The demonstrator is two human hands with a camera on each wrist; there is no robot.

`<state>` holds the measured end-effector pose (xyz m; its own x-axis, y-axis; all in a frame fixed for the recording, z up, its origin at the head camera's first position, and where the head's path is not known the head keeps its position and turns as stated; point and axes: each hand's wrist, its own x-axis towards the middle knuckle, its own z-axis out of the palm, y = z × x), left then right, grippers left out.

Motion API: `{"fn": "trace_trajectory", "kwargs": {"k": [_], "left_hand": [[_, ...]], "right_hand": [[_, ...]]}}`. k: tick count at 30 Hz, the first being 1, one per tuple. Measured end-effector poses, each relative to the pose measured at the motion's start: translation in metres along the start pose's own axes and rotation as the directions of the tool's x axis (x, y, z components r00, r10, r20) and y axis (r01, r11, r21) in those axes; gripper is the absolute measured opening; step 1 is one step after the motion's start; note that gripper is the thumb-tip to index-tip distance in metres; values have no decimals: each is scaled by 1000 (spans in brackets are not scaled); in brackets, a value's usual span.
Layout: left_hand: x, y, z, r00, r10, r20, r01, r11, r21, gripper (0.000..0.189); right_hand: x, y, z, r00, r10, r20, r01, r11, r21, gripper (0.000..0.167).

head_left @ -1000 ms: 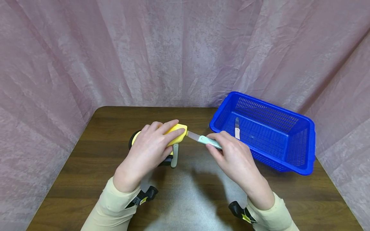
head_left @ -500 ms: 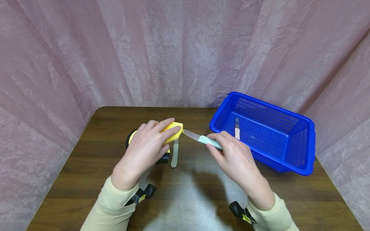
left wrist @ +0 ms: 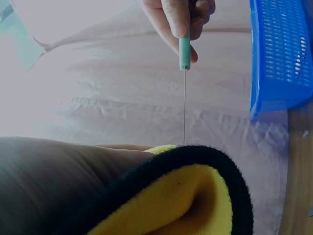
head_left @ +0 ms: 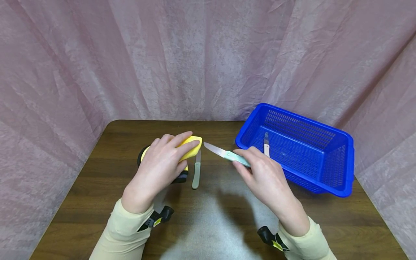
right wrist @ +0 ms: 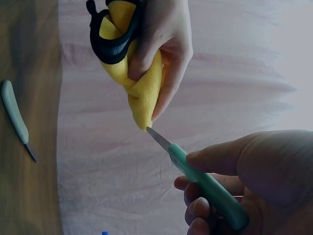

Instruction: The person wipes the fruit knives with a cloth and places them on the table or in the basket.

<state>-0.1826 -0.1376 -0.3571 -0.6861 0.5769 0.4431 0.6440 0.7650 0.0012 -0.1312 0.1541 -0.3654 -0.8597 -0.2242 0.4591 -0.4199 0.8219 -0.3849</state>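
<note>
My right hand (head_left: 263, 175) grips a small knife by its mint-green handle (right wrist: 210, 188), the bare blade (head_left: 213, 148) pointing left. A yellow cloth with a dark border (right wrist: 146, 95) is bunched in my left hand (head_left: 159, 168), pinched between thumb and fingers. In the head view a narrow gap parts the blade tip from the folded end of the cloth; the right wrist view shows the two close together. Below the cloth, a second knife with a grey-green handle (head_left: 196, 176) lies on the table, its blade pointing away.
At the right stands a blue perforated plastic basket (head_left: 349, 162). A knife with a pale pink handle (head_left: 266, 149) lies inside, near its left wall. Pink curtains (head_left: 208, 61) hang behind the brown wooden table (head_left: 107, 180).
My left hand has slid leftward with the cloth, off the end of the blade, so the whole blade now shows. The right hand with its knife has barely moved.
</note>
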Motion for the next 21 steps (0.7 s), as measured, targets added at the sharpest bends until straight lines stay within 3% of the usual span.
{"fn": "trace_trajectory", "kwargs": {"k": [21], "left_hand": [[-1, 5, -1, 999, 12, -41, -13, 999, -31, 62]], "right_hand": [[1, 2, 2, 998, 57, 6, -57, 998, -14, 17]]}}
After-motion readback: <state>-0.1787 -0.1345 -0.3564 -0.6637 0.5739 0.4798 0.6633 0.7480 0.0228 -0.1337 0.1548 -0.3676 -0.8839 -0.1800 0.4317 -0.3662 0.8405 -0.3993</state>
